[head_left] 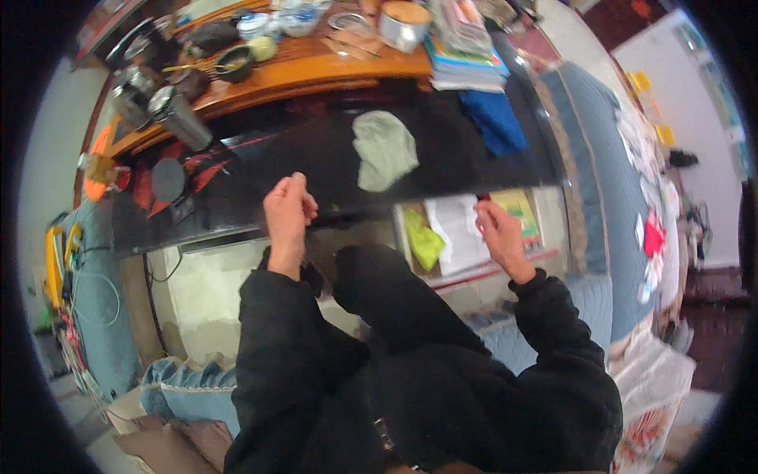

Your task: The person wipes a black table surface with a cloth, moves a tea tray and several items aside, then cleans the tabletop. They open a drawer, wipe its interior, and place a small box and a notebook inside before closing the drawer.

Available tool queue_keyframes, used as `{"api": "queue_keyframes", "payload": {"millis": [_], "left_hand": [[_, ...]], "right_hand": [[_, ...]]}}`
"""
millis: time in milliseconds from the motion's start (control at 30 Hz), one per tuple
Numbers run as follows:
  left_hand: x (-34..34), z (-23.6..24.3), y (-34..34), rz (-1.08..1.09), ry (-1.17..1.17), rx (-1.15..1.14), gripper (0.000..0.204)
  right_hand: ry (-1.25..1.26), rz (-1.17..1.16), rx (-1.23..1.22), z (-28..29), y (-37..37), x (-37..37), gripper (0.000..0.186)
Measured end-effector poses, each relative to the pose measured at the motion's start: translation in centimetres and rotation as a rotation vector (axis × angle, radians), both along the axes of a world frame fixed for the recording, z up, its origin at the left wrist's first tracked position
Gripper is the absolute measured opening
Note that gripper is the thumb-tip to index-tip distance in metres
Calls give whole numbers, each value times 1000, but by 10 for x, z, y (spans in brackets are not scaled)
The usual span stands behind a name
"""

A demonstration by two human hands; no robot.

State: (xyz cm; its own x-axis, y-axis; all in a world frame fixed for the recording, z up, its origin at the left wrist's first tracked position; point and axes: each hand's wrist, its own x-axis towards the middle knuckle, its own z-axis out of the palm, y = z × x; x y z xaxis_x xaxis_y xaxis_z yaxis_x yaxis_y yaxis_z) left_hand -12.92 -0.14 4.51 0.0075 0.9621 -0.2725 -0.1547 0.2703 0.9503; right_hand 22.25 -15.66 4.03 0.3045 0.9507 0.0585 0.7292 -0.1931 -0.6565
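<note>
My left hand (288, 213) hovers at the front edge of the black table (268, 174), its fingers curled together and nothing seen in them. My right hand (503, 237) is above an open drawer (545, 254) under the table, thumb and fingers pinched; a small dark reddish spot shows by the fingertips, too blurred to name. Inside the drawer lie white papers (455, 229), a bright green crumpled cloth or bag (424, 239) and a yellow-green printed sheet (523, 217). A pale green cloth (384, 150) lies crumpled on the tabletop between my hands, touched by neither.
Along the table's back runs a wooden tray (316, 81) with cups, bowls and a tin (404, 28). A metal flask (181, 118) stands at its left end. A blue cloth (493, 122) hangs below stacked books (468, 67). A blue padded sofa (604, 182) flanks the right side.
</note>
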Motion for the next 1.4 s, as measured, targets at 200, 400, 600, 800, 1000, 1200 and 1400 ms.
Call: {"api": "queue_keyframes", "payload": {"millis": [200,400,600,800,1000,1200,1400], "left_hand": [[38,-3,-34,-194,357,194,47],[93,-4,-128,-683,867,795,28],[95,16,-167,-767,724,628,14],[75,33,-169,-518,646,595,13],[47,36,-158,-259,349,443,16],[30,40,-112,-147,519,361,37],[84,14,-2,-343,806,820,25]], "right_hand": [[-108,-117,-164,-49,-157,5,19],[-278,-5,-17,-66,-159,-19,36],[-277,26,-32,-62,-141,-7,26],[-224,16,77,-79,-95,-1,26],[-289,14,7,-80,-42,8,30],[-219,62,-19,-73,-19,17,28],[-223,145,-27,-65,-1,28,29]]}}
